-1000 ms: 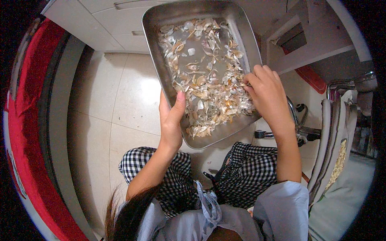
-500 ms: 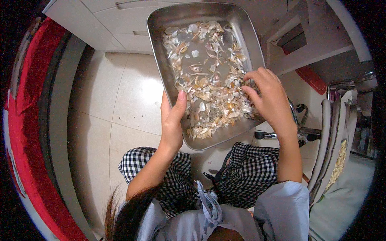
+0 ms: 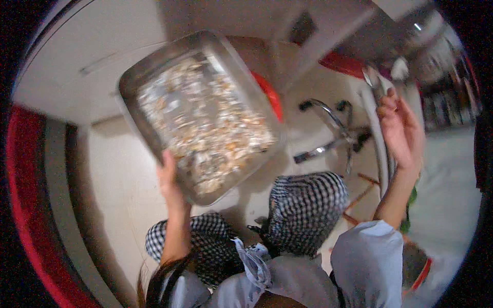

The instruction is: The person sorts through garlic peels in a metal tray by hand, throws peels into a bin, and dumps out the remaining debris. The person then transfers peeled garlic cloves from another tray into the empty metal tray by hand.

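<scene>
My left hand [image 3: 171, 180] grips the near edge of a rectangular metal tray [image 3: 134, 82] and holds it up, tilted toward the left. The tray is filled with pale papery peels and scraps [image 3: 205, 134]. My right hand [image 3: 402, 131] is off to the right, away from the tray, raised with its fingers apart and nothing in it. It is close to a grey upright edge and a small metal piece [image 3: 371, 78]. The picture is blurred by motion.
Checkered trouser legs [image 3: 307, 210] are below the tray over a pale tiled floor [image 3: 123, 174]. A chrome chair base [image 3: 328, 128] stands at right of centre. A red object [image 3: 269, 95] shows behind the tray, and a red strip [image 3: 25, 205] runs along the left.
My right hand has left the tray and swung out to the right. The tray has swung left and tilted, held by my left hand alone. The view has turned right.
</scene>
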`<state>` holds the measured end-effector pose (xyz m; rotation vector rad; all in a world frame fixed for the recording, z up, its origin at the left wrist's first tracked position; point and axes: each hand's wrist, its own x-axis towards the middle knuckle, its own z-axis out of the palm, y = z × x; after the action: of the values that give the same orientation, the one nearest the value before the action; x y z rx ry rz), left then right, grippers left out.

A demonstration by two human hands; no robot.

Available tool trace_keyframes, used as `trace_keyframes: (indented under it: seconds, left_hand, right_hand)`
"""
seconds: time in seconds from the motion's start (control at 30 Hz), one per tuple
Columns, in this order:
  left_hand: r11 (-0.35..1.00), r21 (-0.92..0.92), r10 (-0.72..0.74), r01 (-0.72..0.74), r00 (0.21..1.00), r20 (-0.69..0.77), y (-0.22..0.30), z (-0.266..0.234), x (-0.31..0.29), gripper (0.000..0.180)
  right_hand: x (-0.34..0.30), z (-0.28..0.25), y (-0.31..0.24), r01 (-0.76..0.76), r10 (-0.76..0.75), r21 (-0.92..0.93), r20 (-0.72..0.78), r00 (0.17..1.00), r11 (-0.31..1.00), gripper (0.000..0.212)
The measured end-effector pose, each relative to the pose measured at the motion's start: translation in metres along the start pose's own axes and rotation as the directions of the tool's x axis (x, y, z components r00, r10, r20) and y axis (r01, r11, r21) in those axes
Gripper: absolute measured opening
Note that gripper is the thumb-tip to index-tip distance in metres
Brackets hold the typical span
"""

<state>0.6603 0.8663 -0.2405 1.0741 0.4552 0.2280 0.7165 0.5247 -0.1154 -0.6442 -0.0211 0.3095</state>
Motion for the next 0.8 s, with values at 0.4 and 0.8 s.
trace_keyframes:
  seconds: [0.4, 0.8]
  left_hand:
    - [0.995, -0.038, 0.085, -0.088, 0.993, -0.084, -0.010, -0.009, 0.003, 0.036]
    - [0.996, 0.013, 0.087, -0.087, 0.994, -0.059, -0.016, -0.014, 0.006, 0.038]
  right_hand:
    - [-0.133, -0.190, -0.186, 0.093, -0.492, -0.607, -0.535, 0.687, 0.789, 0.029]
    - [-0.089, -0.106, -0.094, -0.138, -0.717, -0.912, 0.202, 0.667, -0.386, 0.032]
